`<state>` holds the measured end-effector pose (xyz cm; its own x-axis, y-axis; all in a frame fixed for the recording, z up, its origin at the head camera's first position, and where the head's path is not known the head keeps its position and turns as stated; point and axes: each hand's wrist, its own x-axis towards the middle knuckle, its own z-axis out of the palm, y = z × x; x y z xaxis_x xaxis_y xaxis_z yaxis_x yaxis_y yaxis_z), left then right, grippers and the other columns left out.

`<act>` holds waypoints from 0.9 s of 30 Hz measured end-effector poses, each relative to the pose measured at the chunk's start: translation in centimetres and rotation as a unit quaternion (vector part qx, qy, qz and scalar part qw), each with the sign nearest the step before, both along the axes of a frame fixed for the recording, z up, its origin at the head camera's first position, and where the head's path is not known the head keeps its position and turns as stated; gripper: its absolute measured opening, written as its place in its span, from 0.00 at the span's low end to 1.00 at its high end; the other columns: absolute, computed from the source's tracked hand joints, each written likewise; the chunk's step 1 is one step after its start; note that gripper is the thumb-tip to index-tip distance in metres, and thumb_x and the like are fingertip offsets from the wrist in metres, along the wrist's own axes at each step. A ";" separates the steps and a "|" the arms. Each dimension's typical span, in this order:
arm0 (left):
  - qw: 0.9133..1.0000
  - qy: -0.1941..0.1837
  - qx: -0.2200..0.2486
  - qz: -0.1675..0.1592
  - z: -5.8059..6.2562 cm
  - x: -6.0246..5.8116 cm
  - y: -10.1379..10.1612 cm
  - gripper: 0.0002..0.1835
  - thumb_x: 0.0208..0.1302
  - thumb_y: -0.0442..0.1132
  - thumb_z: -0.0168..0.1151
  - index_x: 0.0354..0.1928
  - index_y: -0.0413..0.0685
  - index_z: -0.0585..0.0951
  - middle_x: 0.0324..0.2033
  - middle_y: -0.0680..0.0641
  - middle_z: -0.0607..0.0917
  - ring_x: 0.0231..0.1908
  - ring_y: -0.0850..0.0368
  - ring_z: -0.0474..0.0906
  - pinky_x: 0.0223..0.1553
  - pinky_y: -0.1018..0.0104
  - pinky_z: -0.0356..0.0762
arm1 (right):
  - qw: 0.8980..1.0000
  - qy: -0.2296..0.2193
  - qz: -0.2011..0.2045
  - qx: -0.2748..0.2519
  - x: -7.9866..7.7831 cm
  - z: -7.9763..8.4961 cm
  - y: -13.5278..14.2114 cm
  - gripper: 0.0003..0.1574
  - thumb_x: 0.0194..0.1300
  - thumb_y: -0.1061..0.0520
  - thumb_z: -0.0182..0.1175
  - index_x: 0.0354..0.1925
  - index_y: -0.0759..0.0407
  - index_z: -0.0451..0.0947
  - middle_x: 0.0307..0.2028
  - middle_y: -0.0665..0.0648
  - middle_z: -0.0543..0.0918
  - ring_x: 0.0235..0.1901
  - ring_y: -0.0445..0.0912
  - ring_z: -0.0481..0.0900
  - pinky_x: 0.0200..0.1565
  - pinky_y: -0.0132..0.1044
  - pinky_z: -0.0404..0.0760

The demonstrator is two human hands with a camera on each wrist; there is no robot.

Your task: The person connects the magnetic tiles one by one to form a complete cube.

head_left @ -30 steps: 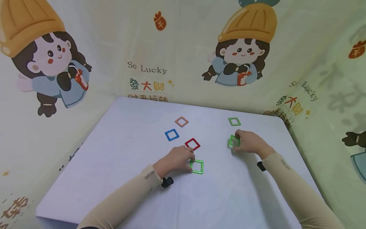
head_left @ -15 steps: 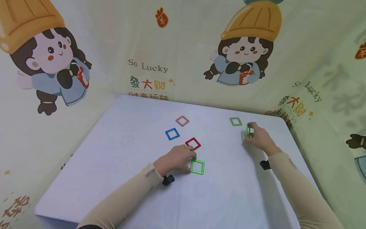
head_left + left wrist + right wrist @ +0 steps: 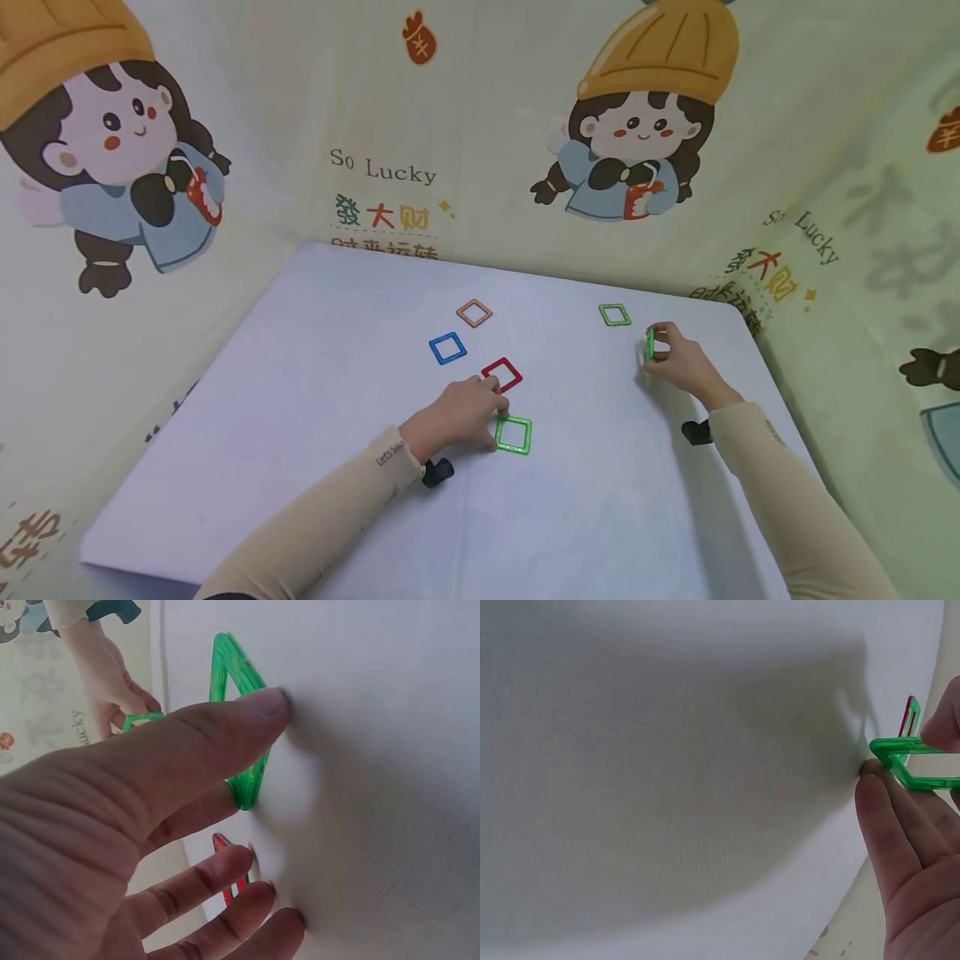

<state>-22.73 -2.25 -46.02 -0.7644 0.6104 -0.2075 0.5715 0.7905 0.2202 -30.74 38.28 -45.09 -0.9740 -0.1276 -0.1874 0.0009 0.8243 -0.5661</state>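
On the table, my left hand (image 3: 459,414) grips the left edge of a green square magnetic tile (image 3: 529,436), thumb at the near corner and index finger at the far one. That open-centred tile lies flat. In the left wrist view the thumb (image 3: 255,712) crosses over the tile. A second green tile (image 3: 650,343) is pinched by my right hand (image 3: 681,360) further back on the right, turned up nearly edge-on to the head view. The right wrist view shows its frame (image 3: 900,747) between thumb and fingers. Just beyond my left fingers lies a red tile (image 3: 513,369), partly covered by them.
A blue tile (image 3: 453,359) and an orange tile (image 3: 483,320) lie behind the red one. Another green tile (image 3: 618,324) lies flat to the left of my right hand. Printed cloth (image 3: 480,192) rises behind the white table (image 3: 300,400) and at its sides.
My right hand has moved right and slightly back with its green tile, which has turned from facing the head view to nearly edge-on. The left hand stays at its tile.
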 end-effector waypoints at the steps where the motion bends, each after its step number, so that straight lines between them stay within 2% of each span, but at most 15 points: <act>1: 1.000 -0.003 -0.003 0.002 -0.1 0.0 0.1 0.23 0.53 0.54 0.81 0.52 0.65 0.88 0.48 0.55 0.78 0.44 0.58 0.71 0.41 0.64 0.75 | 1.000 -0.002 0.000 -0.004 0.1 -0.1 0.0 0.46 0.64 0.60 0.64 0.73 0.66 0.54 0.73 0.77 0.63 0.64 0.68 0.77 0.55 0.57 0.81; 6: 1.000 -0.008 -0.012 0.008 -0.3 0.1 0.2 0.23 0.52 0.55 0.81 0.51 0.65 0.88 0.48 0.55 0.78 0.43 0.57 0.70 0.40 0.64 0.75 | 1.000 -0.006 0.008 -0.015 0.5 -0.4 -0.1 0.45 0.64 0.59 0.64 0.73 0.64 0.55 0.74 0.76 0.63 0.63 0.68 0.77 0.56 0.57 0.80; 17: 1.000 -0.005 -0.002 0.015 0.5 0.3 0.3 0.22 0.52 0.52 0.81 0.51 0.63 0.88 0.49 0.54 0.78 0.44 0.57 0.70 0.40 0.65 0.75 | 1.000 0.006 0.014 -0.021 0.9 -0.4 -0.5 0.44 0.63 0.61 0.63 0.72 0.63 0.56 0.73 0.77 0.63 0.64 0.68 0.77 0.55 0.56 0.81; 27: 1.000 -0.026 -0.006 0.013 0.4 0.1 0.3 0.22 0.53 0.49 0.80 0.52 0.63 0.88 0.54 0.53 0.78 0.46 0.56 0.70 0.43 0.63 0.76 | 0.999 0.006 0.023 -0.031 1.9 -0.1 -1.8 0.42 0.64 0.62 0.64 0.71 0.63 0.58 0.72 0.75 0.66 0.65 0.68 0.76 0.60 0.59 0.79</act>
<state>-22.65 -1.92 -45.62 -0.7676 0.5878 -0.2552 0.5387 0.8076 0.2400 -28.85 36.46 -45.21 -0.9688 -0.1837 -0.1667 -0.0434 0.7870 -0.6154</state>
